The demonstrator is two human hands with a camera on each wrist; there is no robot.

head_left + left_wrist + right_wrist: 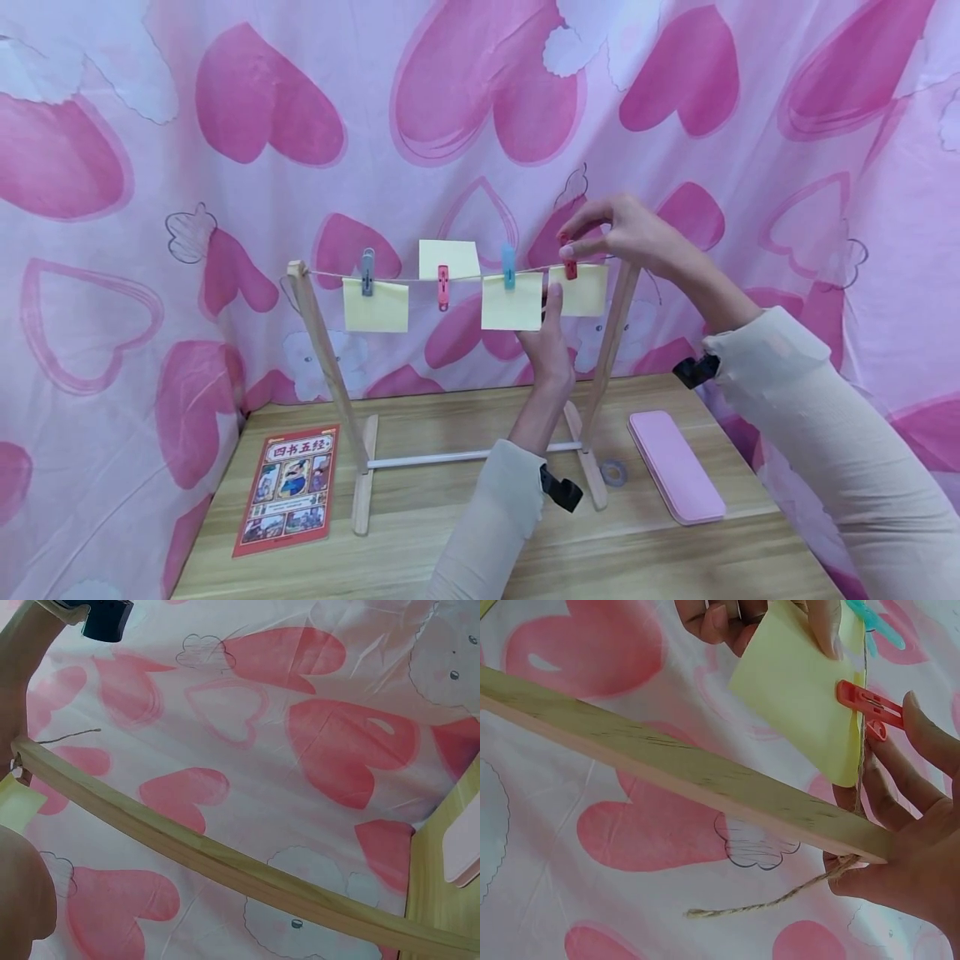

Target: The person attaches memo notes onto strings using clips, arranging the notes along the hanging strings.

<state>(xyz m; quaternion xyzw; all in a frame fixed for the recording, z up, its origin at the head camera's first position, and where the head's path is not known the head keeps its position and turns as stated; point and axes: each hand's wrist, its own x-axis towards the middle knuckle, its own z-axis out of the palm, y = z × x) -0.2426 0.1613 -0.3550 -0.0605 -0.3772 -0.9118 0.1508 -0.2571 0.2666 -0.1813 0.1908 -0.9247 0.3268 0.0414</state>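
Observation:
A twine line (pixel 326 273) runs between two wooden posts. My right hand (pixel 641 237) pinches a red clothespin (pixel 870 703) near the line's right end, thumb at the handle end. The pin's jaws sit over the twine and the top edge of a yellow sticky note (pixel 791 690). From below, my left hand (pixel 547 350) holds that note between thumb and fingers; its fingers are partly hidden behind paper. Left of it hang a note (pixel 512 310) under a blue clothespin (pixel 509 268) and another (pixel 377 310) under a grey one (pixel 367 275).
Between them a pink clothespin (pixel 443 287) holds a note (pixel 447 252) standing above the line. The wooden stand (pixel 362 504) rests on the table (pixel 420 550). A red book (pixel 288 492) lies left; a tape roll (pixel 613 473) and pink case (pixel 675 467) lie right. A heart-print curtain (pixel 480 75) hangs behind.

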